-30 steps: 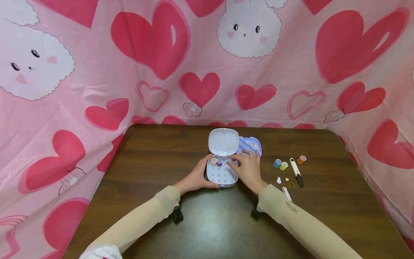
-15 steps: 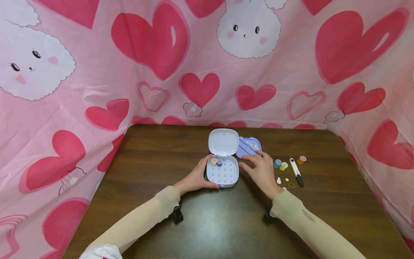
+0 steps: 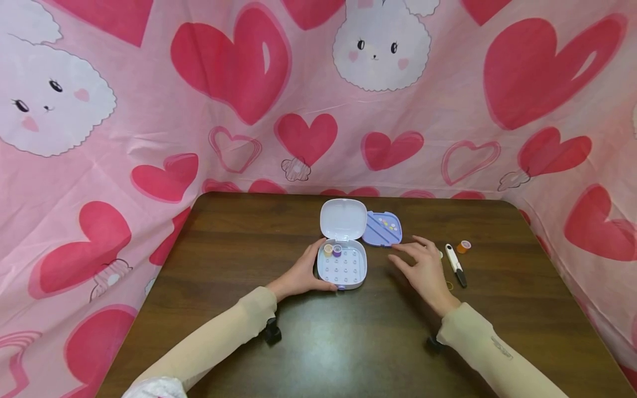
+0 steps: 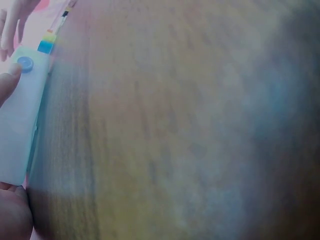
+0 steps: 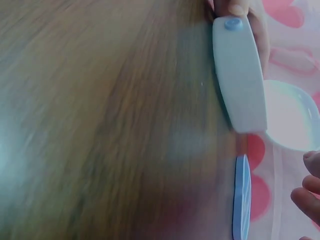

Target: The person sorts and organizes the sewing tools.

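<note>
White box (image 3: pixel 341 266), lid (image 3: pixel 343 219) raised, cream spool (image 3: pixel 328 251) beside purple spool (image 3: pixel 337 251) inside

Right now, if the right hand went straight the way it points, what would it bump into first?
Probably the blue tray: the right hand points up and left in the head view, toward its near edge. Height is hard to judge, so it might pass over.
</note>
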Demonstrator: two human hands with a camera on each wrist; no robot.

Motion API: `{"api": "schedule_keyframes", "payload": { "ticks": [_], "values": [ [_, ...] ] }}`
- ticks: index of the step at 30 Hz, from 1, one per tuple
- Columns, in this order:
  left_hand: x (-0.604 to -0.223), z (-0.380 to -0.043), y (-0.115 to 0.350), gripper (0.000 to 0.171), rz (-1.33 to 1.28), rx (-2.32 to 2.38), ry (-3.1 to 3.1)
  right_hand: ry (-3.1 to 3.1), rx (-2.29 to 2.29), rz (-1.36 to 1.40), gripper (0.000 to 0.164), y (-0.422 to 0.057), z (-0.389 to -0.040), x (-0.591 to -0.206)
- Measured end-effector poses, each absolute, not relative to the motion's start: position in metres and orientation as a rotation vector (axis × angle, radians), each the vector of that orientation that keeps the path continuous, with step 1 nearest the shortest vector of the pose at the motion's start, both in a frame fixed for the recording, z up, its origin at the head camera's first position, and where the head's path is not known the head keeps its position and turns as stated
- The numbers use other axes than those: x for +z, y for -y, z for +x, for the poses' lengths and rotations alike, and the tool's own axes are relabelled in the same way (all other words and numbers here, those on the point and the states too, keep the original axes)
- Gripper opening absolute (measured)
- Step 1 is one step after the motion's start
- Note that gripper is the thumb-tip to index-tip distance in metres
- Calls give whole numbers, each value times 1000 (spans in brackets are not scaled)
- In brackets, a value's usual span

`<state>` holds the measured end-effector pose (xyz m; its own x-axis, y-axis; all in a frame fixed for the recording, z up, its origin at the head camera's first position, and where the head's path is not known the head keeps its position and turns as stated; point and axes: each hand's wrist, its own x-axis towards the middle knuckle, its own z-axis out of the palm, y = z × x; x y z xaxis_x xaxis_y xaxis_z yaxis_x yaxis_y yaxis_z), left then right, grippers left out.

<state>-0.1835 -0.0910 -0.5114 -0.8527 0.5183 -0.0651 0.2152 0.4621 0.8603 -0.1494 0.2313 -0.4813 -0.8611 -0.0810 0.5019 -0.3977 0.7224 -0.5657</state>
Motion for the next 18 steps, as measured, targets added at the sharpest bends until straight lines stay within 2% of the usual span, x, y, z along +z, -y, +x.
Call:
{"api": "schedule_keyframes", "payload": {
  "ticks": [18],
  "values": [
    [-513,-184,92,125,628,1354,-2386,2480,942,295,34,-275,-134,-480]
  ]
}}
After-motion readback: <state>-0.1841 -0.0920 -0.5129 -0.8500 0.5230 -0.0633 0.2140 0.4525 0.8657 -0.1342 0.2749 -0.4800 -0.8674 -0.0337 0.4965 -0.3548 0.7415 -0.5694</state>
